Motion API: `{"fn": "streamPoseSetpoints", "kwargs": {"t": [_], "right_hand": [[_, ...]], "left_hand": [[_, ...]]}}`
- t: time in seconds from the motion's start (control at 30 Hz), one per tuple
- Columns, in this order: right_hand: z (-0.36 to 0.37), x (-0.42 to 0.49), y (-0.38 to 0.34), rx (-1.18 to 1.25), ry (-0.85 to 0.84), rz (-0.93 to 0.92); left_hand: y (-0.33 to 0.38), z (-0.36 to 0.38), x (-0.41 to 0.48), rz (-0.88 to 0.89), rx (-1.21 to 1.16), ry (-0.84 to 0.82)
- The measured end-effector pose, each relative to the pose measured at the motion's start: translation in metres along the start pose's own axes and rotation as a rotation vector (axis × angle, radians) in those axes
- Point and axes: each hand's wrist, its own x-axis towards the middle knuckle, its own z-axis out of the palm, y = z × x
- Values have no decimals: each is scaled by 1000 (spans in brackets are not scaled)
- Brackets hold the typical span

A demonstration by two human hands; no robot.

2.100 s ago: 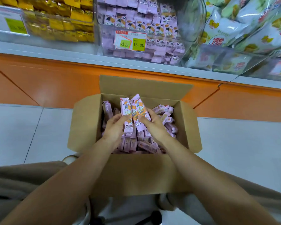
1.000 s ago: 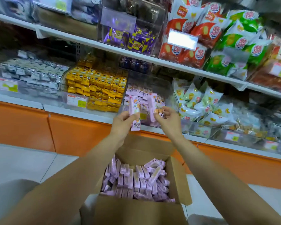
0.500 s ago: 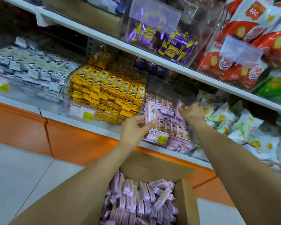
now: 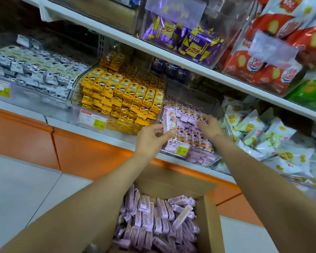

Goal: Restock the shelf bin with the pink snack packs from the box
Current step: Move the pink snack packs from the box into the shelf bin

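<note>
The cardboard box point(image 4: 211, 227) stands open on the floor below me, filled with several pink snack packs point(image 4: 153, 221). Above it, on the lowest shelf, sits the clear bin point(image 4: 201, 160) holding rows of the same pink packs. My left hand point(image 4: 150, 138) is at the bin's front left corner and pinches one upright pink snack pack point(image 4: 169, 124). My right hand point(image 4: 209, 126) reaches into the bin, its fingers lying on the packs there. It is blurred, so I cannot make out whether it holds a pack.
A bin of yellow packs point(image 4: 126, 95) borders the pink bin on the left, and white-green bags point(image 4: 263, 136) lie to its right. The upper shelf point(image 4: 171, 55) with purple packs point(image 4: 181, 39) and red bags point(image 4: 259, 64) overhangs the bin. An orange base panel point(image 4: 89, 152) runs below.
Both hands rose from the box to the bin, each with pink packs. Since half a second ago, my right hand has dropped lower into the bin and my left hand has stayed at its front.
</note>
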Motion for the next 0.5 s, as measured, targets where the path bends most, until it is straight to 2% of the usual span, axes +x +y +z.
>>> {"fn": "streamPoseSetpoints", "kwargs": {"t": [0.13,0.23,0.3,0.33,0.43,0.5], "right_hand": [[-5,-51,-15,192,107,-184],[-12,-106,-32,376,-16,-394],[-10,-135,-38,340,-108,-512],[-7,-141,-36,285,-90,-558],[-6,-142,-30,252,50,-561],[-13,-134,-23,234,109,-490]], "left_hand": [[6,7,-4,-23,0,31],[8,18,-4,-31,-61,23],[3,27,0,-51,-70,31],[1,32,1,-57,-76,34],[-4,41,3,-58,-54,-18],[4,41,-4,44,87,-67]]}}
